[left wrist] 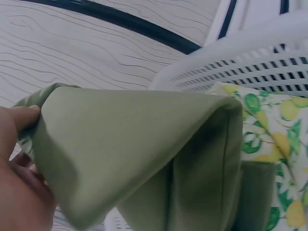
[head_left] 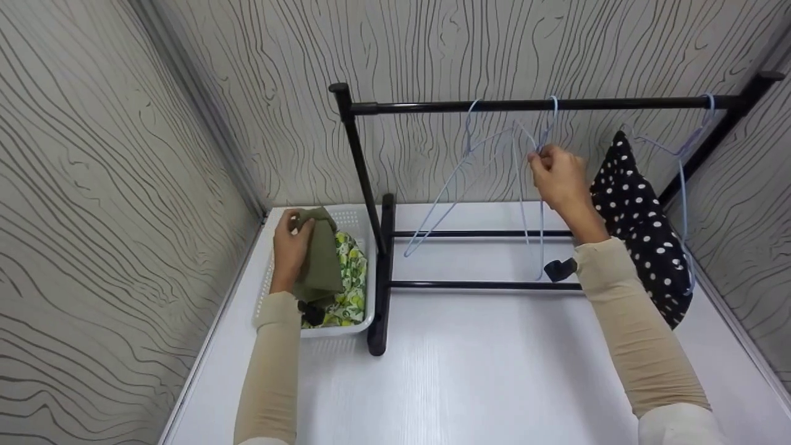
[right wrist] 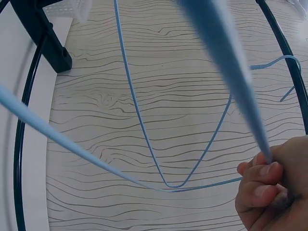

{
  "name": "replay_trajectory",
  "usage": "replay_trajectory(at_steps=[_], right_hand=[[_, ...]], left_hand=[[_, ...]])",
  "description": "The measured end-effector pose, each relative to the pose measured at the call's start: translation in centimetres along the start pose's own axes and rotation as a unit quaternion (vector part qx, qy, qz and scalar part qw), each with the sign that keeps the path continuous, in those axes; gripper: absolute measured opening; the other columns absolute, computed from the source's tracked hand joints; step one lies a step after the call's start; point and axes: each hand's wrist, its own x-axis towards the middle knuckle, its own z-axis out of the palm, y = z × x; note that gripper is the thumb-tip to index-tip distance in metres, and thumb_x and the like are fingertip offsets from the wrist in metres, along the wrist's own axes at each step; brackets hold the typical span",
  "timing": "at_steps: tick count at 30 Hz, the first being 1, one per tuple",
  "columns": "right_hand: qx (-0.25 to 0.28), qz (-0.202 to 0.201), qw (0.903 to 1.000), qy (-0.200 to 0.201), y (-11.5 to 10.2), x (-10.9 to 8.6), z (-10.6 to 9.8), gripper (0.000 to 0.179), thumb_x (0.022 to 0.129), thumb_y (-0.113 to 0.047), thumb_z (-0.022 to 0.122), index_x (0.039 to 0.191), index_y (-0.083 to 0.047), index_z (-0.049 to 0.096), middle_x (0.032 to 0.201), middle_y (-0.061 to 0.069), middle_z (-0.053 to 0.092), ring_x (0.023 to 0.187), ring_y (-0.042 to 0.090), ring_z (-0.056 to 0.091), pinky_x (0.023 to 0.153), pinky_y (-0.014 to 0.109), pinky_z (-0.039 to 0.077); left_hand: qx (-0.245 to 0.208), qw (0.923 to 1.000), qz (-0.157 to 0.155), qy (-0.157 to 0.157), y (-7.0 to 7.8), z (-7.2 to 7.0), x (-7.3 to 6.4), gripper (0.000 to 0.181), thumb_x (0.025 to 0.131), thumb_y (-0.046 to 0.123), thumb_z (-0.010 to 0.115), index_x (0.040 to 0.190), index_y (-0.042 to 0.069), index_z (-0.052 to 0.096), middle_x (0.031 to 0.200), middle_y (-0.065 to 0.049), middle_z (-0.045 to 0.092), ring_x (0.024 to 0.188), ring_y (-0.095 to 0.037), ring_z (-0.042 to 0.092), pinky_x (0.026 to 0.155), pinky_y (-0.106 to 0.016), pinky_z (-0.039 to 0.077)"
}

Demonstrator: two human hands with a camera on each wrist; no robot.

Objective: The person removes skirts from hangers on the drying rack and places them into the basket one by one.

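Observation:
My left hand [head_left: 289, 250] grips the upper edge of an olive-green cloth garment [head_left: 324, 259] at the white basket [head_left: 338, 332]. In the left wrist view the green garment [left wrist: 120, 130] drapes from the fingers in a fold. Lemon-print fabric [head_left: 353, 272] lies in the basket beside it. My right hand [head_left: 561, 179] pinches a light-blue wire hanger [head_left: 542, 241] just below its hook, which is still over the black rail [head_left: 420, 107]. The right wrist view has the hanger's wire [right wrist: 226, 57] running into the fingertips. A second blue hanger [head_left: 446, 185] hangs to the left.
A black fabric piece with white dots [head_left: 639, 216] hangs from a hanger [head_left: 684, 204] at the rack's right end. The rack's left post [head_left: 361, 176] stands close to the basket. Two low crossbars [head_left: 482, 285] run above the white tabletop [head_left: 463, 371]. Patterned walls enclose the table.

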Motion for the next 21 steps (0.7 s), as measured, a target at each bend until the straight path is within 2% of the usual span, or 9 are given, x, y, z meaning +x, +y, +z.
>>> replay_trajectory(at_steps=[4, 9, 14, 16, 19, 21], right_hand=[[0.001, 0.01, 0.9999, -0.012, 0.1, -0.2, -0.1, 0.038, 0.114, -0.031, 0.05, 0.119, 0.004, 0.065, 0.086, 0.012, 0.068, 0.06, 0.01, 0.053, 0.043, 0.018, 0.039], [0.013, 0.008, 0.9997, -0.017, 0.1, -0.1, -0.1, 0.039, 0.114, -0.031, 0.05, 0.12, 0.004, 0.065, 0.082, 0.01, 0.066, 0.057, 0.008, 0.052, 0.043, 0.019, 0.039], [0.019, 0.008, 0.9995, -0.023, 0.1, -0.1, -0.2, 0.039, 0.115, -0.032, 0.049, 0.12, 0.004, 0.065, 0.079, 0.006, 0.064, 0.057, 0.008, 0.051, 0.043, 0.019, 0.039], [0.015, 0.007, 0.9996, -0.022, 0.2, -0.1, -0.3, 0.039, 0.115, -0.031, 0.049, 0.12, 0.004, 0.065, 0.077, 0.005, 0.063, 0.056, 0.008, 0.05, 0.043, 0.019, 0.038], [0.015, 0.006, 0.9996, -0.022, 0.4, -0.1, -0.4, 0.038, 0.114, -0.032, 0.05, 0.118, 0.004, 0.065, 0.073, 0.002, 0.062, 0.052, 0.005, 0.049, 0.041, 0.019, 0.037], [0.013, 0.005, 0.9996, -0.023, 0.6, 0.0, -0.5, 0.039, 0.114, -0.032, 0.05, 0.118, 0.004, 0.065, 0.071, 0.001, 0.061, 0.05, 0.004, 0.047, 0.041, 0.019, 0.036]], left_hand=[[0.024, 0.9994, -0.008, -0.024, -1.3, 1.4, -0.4, 0.028, 0.109, 0.017, 0.062, 0.135, 0.008, 0.06, 0.14, -0.02, 0.062, 0.126, -0.036, 0.061, 0.103, -0.056, 0.049], [0.056, 0.9978, -0.009, -0.034, -2.6, 2.8, -0.9, 0.028, 0.107, 0.012, 0.063, 0.133, 0.005, 0.062, 0.136, -0.024, 0.065, 0.121, -0.04, 0.065, 0.099, -0.056, 0.052], [0.065, 0.997, -0.007, -0.043, -3.7, 3.7, -1.4, 0.03, 0.105, 0.005, 0.064, 0.134, -0.002, 0.062, 0.129, -0.028, 0.066, 0.104, -0.037, 0.062, 0.091, -0.05, 0.05], [0.057, 0.9965, -0.021, -0.058, -4.0, 3.9, -1.6, 0.033, 0.106, 0.005, 0.062, 0.138, -0.003, 0.06, 0.131, -0.03, 0.064, 0.105, -0.037, 0.059, 0.092, -0.05, 0.049], [0.051, 0.9944, -0.047, -0.08, -4.4, 4.1, -1.8, 0.038, 0.107, 0.005, 0.059, 0.143, -0.004, 0.054, 0.142, -0.029, 0.058, 0.119, -0.038, 0.059, 0.102, -0.053, 0.048], [0.05, 0.993, -0.061, -0.088, -4.6, 4.3, -1.9, 0.037, 0.107, 0.005, 0.058, 0.142, -0.005, 0.053, 0.14, -0.03, 0.058, 0.12, -0.038, 0.059, 0.104, -0.054, 0.048]])
